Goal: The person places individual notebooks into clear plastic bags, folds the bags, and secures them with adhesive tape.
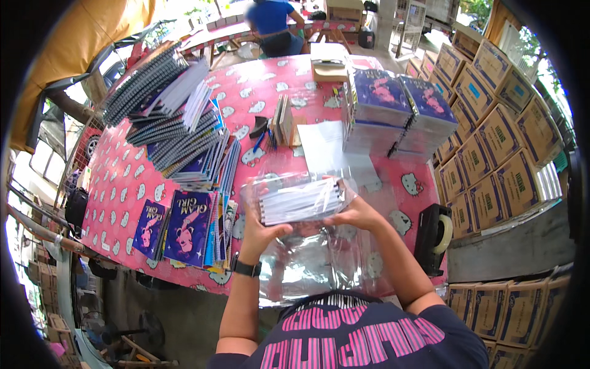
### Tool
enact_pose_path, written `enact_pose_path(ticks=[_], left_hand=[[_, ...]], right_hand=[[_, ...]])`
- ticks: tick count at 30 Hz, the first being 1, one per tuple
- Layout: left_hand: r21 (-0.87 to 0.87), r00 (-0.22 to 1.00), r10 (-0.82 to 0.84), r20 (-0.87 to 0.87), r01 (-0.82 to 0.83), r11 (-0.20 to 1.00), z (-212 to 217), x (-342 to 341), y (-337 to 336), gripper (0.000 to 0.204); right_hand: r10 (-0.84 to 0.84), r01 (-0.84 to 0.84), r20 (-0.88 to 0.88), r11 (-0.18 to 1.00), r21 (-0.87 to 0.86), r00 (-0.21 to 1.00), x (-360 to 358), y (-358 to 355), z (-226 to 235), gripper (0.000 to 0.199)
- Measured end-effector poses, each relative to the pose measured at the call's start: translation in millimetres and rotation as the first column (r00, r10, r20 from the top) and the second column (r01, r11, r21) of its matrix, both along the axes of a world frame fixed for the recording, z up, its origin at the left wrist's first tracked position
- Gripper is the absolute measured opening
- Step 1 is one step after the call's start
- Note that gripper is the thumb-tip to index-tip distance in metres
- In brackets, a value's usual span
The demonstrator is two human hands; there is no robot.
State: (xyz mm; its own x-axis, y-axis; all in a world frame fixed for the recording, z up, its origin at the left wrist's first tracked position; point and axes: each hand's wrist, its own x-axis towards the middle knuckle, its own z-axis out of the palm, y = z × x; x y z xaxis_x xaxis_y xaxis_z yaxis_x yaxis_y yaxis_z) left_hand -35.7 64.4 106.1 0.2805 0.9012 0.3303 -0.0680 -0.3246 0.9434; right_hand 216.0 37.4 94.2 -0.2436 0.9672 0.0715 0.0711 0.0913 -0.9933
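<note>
Between my two hands is a stack of spiral notebooks point(300, 202), its white page edges facing up, with clear plastic around it. My left hand point(259, 224) grips the stack's left end, thumb along the near side. At the right end my right hand point(355, 212) is closed round it in the same way; some fingers of both hands are hidden behind the stack and plastic. Clear plastic bags point(310, 261) lie flat on the table just below the stack. Beyond it rests a white sheet point(326, 144).
Purple-covered notebooks point(189, 227) and fanned spiral notebooks point(184, 144) spread over the left side of the pink table point(117, 190). Wrapped notebook stacks point(378, 114) stand at the back right. A tape dispenser point(433, 237) sits at the right edge, near piled cartons point(485, 163). Another person point(272, 24) is farther back.
</note>
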Motion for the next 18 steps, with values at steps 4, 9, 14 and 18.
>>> enact_pose_path(ticks=[4, 9, 14, 18], left_hand=[[0.615, 0.892, 0.336, -0.304, -0.086, 0.784, 82, 1, -8, 0.09], [0.661, 0.732, 0.354, -0.583, 0.174, 0.73, 120, 1, -11, 0.02], [0.551, 0.612, 0.301, -0.731, 0.27, 0.789, 124, 7, -28, 0.022], [0.62, 0.69, 0.331, -0.643, 0.216, 0.754, 120, 6, -31, 0.015]], right_hand=[[-0.076, 0.031, 0.112, 0.933, 0.358, 0.991, 21, -2, 82, 0.059], [-0.338, -0.005, 0.57, 0.858, 0.514, 0.749, -4, 16, 144, 0.014], [-0.567, 0.115, 0.408, 0.672, 0.732, 0.716, -11, 41, 135, 0.009], [-0.693, 0.574, 0.068, 0.645, 0.505, 0.718, 33, 27, 111, 0.011]])
